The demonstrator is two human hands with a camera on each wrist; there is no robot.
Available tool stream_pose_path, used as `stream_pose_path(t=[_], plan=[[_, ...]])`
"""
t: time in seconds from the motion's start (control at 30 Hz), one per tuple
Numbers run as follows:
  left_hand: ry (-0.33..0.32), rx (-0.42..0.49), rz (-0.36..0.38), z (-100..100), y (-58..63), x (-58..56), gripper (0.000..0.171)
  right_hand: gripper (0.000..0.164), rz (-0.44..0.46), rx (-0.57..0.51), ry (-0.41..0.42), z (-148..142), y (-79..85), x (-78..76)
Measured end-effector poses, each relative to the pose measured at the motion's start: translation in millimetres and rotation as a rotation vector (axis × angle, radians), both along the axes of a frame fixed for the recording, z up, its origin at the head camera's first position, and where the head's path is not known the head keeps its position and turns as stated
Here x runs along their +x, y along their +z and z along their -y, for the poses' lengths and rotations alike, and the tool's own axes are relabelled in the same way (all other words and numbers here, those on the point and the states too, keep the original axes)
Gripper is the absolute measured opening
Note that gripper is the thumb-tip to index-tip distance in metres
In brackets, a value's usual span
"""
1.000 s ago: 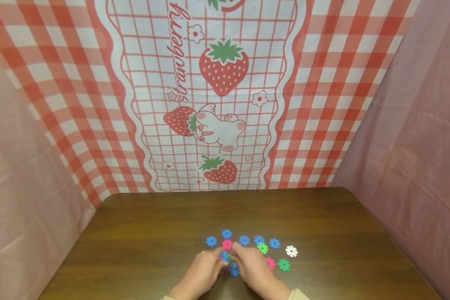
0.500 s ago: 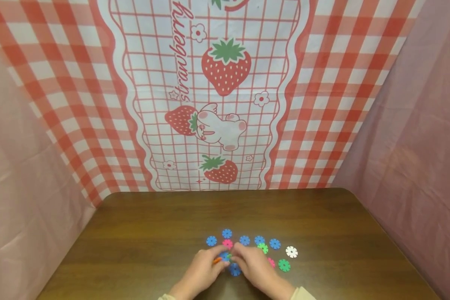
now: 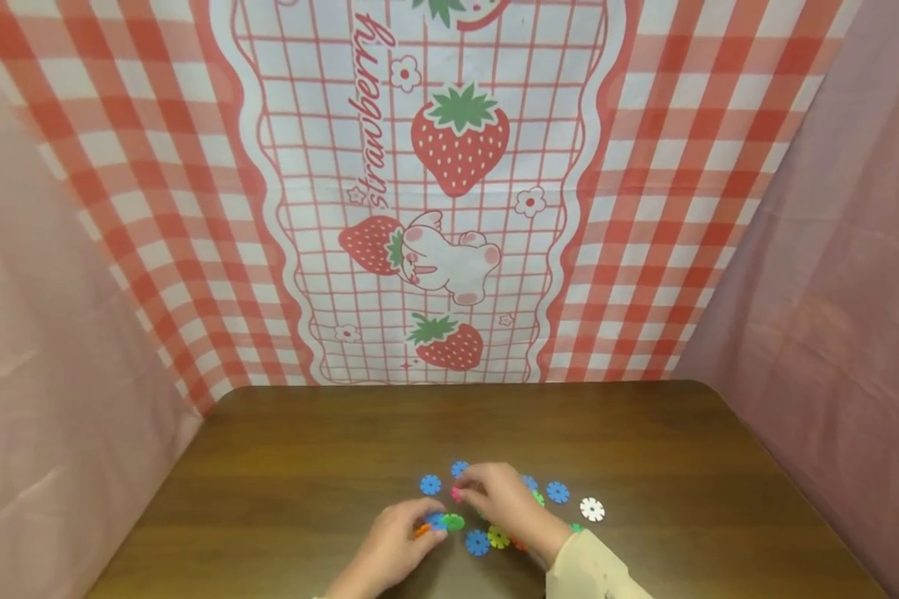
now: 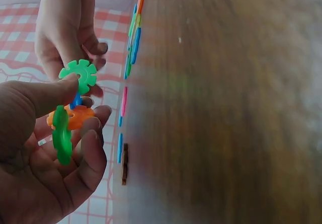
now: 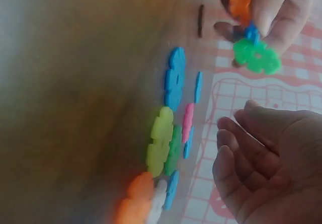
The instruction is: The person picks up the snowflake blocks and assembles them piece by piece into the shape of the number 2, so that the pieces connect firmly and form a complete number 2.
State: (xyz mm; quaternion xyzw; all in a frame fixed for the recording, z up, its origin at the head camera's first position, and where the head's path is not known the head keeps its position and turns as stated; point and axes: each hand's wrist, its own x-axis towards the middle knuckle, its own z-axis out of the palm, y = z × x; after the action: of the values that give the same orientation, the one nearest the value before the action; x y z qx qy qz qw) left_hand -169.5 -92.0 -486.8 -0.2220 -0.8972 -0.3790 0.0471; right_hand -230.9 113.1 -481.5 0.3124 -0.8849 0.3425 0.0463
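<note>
My left hand (image 3: 419, 524) pinches a small cluster of joined snowflake discs (image 3: 449, 522), orange, blue and green, just above the brown table (image 3: 285, 466). In the left wrist view two green discs, an orange one and a blue one make up the cluster (image 4: 70, 117), held between thumb and fingers of the left hand (image 4: 83, 105). My right hand (image 3: 468, 487) reaches over the loose discs, fingertips by a pink disc (image 3: 457, 495). The right wrist view shows the right hand (image 5: 241, 133) with relaxed fingers, holding nothing, and the cluster (image 5: 249, 32) beyond it.
Several loose discs lie flat on the table: blue ones (image 3: 430, 484) (image 3: 558, 492) (image 3: 477, 542), a yellow-green one (image 3: 498, 537) and a white one (image 3: 592, 508). A strawberry-print cloth (image 3: 449, 208) hangs behind the table, with pink sheets at both sides.
My right hand has let go of the cluster and moved forward over the pink disc. My left hand keeps the cluster, which now shows more plainly.
</note>
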Motion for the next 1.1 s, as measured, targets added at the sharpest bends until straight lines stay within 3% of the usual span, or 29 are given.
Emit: stream_pose_path(t=[0.2,0.43,0.57,0.77,1.0,1.1], plan=[[-0.008,0.024,0.053,2,-3.8,2.8,0.019,0.013,-0.006,0.122,0.000,16,-1.8,-12.3],[-0.017,0.009,0.081,5,-4.9,5.8,0.019,0.036,0.033,0.306,0.035,28,-4.6,-14.5],[-0.022,0.010,0.094,6,-4.1,6.6,0.020,0.034,0.009,0.384,0.031,30,-8.5,-15.5],[-0.025,0.028,0.088,7,-1.4,5.9,0.020,0.017,-0.064,0.374,0.032,34,-8.8,-17.8],[-0.027,0.049,0.089,7,4.0,4.3,0.021,0.029,-0.049,0.308,0.013,35,-7.1,-18.0],[-0.028,0.070,0.097,7,5.8,3.8,0.021,0.024,-0.044,0.226,0.006,31,-6.6,-17.4]])
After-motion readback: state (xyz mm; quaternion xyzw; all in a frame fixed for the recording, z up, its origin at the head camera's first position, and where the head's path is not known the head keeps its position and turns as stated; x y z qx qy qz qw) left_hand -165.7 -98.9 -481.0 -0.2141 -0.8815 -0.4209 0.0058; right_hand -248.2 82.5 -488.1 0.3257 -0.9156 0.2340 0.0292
